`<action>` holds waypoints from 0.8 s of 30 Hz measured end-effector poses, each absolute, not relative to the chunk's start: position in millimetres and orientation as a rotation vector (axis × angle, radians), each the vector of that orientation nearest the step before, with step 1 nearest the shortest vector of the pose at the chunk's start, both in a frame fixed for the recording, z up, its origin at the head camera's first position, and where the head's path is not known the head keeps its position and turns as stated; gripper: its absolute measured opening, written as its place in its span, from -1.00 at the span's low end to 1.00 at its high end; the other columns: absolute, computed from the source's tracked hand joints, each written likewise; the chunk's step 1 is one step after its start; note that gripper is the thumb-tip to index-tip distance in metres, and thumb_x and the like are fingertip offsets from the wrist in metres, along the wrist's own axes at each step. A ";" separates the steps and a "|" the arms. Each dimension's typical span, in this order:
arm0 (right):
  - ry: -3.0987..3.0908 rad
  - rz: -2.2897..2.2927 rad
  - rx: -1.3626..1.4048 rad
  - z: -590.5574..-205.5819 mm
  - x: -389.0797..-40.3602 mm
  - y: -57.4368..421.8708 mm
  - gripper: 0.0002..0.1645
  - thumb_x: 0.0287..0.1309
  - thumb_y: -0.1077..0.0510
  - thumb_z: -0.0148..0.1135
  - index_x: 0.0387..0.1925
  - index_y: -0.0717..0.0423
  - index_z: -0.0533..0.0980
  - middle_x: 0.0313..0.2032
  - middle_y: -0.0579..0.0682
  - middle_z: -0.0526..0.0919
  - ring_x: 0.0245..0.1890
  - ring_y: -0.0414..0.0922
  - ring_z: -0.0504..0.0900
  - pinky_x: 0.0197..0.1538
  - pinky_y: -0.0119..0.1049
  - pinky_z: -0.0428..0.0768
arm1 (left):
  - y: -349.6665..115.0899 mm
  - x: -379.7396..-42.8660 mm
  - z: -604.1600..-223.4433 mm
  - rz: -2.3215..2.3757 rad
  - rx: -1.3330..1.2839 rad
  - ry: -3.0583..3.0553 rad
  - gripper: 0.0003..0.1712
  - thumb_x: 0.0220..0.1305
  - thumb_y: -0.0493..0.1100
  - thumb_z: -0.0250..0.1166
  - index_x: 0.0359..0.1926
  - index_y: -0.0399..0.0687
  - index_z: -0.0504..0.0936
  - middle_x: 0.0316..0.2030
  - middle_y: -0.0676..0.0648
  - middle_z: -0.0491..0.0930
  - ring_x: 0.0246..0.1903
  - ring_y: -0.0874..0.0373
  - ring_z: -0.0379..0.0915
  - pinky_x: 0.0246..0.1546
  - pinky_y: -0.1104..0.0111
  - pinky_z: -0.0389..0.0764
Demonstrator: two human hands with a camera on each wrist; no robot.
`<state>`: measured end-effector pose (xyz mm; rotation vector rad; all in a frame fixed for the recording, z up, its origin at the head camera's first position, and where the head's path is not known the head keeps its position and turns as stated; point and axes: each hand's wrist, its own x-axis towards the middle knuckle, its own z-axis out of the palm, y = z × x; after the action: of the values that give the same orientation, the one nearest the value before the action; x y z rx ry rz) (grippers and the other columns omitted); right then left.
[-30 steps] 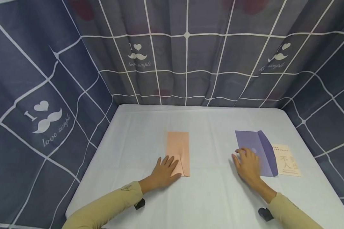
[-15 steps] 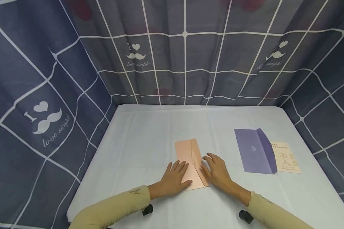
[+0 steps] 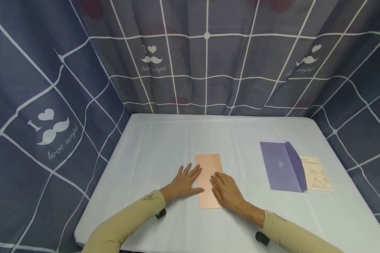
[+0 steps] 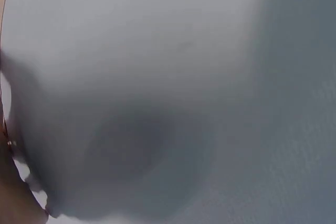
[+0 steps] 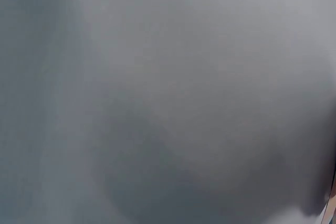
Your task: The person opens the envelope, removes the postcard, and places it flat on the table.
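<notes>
A peach-coloured envelope [image 3: 207, 195] lies flat in front of me in the head view, its long flap folded down along the right side. My left hand [image 3: 182, 184] is spread at its left edge, with fingertips and thumb on or beside the paper. Over the envelope's right side rests my right hand [image 3: 228, 191], fingers fairly straight across the flap and covering part of it. Both wrist views show mostly the blurred white cloth, with only a sliver of the left hand [image 4: 18, 198] at the lower left in the left wrist view.
To the right, a purple envelope [image 3: 277, 172] lies with its flap unfolded. Beside it is a cream printed card [image 3: 316, 175], partly under that flap. The white-covered table [image 3: 164, 140] is bordered by dark checked curtains [image 3: 190, 70].
My right hand has come left from the purple envelope to the peach one. The peach envelope has shifted right and nearer, and its flap now lies flat. My left hand has slid toward its left edge.
</notes>
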<state>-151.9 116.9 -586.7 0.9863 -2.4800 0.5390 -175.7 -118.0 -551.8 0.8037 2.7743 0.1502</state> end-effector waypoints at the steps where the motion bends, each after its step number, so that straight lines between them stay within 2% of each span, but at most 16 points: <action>1: -2.472 0.519 0.987 -586.5 -152.8 117.0 -0.53 0.15 0.13 0.22 0.08 0.24 0.49 0.07 0.20 0.51 0.10 0.14 0.45 0.09 0.08 0.43 | -117.9 -176.1 -550.5 0.149 0.808 2.770 0.02 0.29 0.48 -0.06 0.54 0.02 -0.07 0.52 0.02 -0.15 0.47 -0.10 -0.34 0.37 -0.10 -0.17; 7: -2.492 0.454 0.979 -575.1 -156.4 123.6 -0.55 0.13 0.16 0.16 0.08 0.19 0.48 0.06 0.16 0.51 0.11 0.12 0.44 0.09 0.06 0.42 | -119.2 -178.6 -553.6 0.184 0.814 2.765 0.02 0.29 0.47 -0.04 0.54 0.02 -0.07 0.52 0.01 -0.16 0.47 -0.11 -0.34 0.37 -0.11 -0.17; 12: -2.482 0.523 0.873 -568.4 -163.0 148.4 -0.49 0.08 0.24 0.20 0.11 0.24 0.45 0.06 0.22 0.48 0.05 0.19 0.46 0.11 0.09 0.39 | -121.6 -179.2 -553.5 0.194 0.828 2.778 0.02 0.30 0.47 -0.05 0.54 0.01 -0.08 0.52 -0.02 -0.15 0.47 -0.11 -0.35 0.36 -0.13 -0.18; 15: -2.482 0.481 0.813 -571.5 -164.6 164.8 -0.54 0.06 0.22 0.23 0.04 0.22 0.49 -0.08 0.18 0.51 -0.08 0.19 0.48 0.04 0.10 0.38 | -122.3 -178.8 -552.7 0.196 0.833 2.769 0.01 0.31 0.46 -0.07 0.54 0.01 -0.11 0.52 -0.03 -0.18 0.47 -0.12 -0.38 0.36 -0.14 -0.21; 19: -2.489 0.350 0.828 -577.5 -163.3 176.6 -0.70 0.07 0.17 0.25 -0.13 0.16 0.53 -0.33 0.05 0.50 -0.29 0.10 0.46 -0.09 0.05 0.41 | -121.7 -177.8 -552.3 0.238 0.856 2.759 0.00 0.33 0.43 -0.05 0.54 -0.05 -0.07 0.52 -0.08 -0.15 0.47 -0.16 -0.36 0.35 -0.16 -0.22; 24: -2.533 0.259 0.774 -575.0 -165.4 171.1 -0.82 0.03 0.24 0.33 -0.29 0.13 0.53 -0.48 0.00 0.48 -0.38 0.04 0.43 -0.13 -0.01 0.38 | -120.9 -177.8 -552.8 0.220 0.851 2.765 0.00 0.32 0.44 -0.05 0.54 -0.03 -0.07 0.52 -0.06 -0.15 0.47 -0.14 -0.37 0.36 -0.15 -0.22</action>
<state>-165.4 171.1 -575.0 0.7736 -2.5334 0.2585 -177.8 -120.9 -552.8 0.8514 2.7645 0.2202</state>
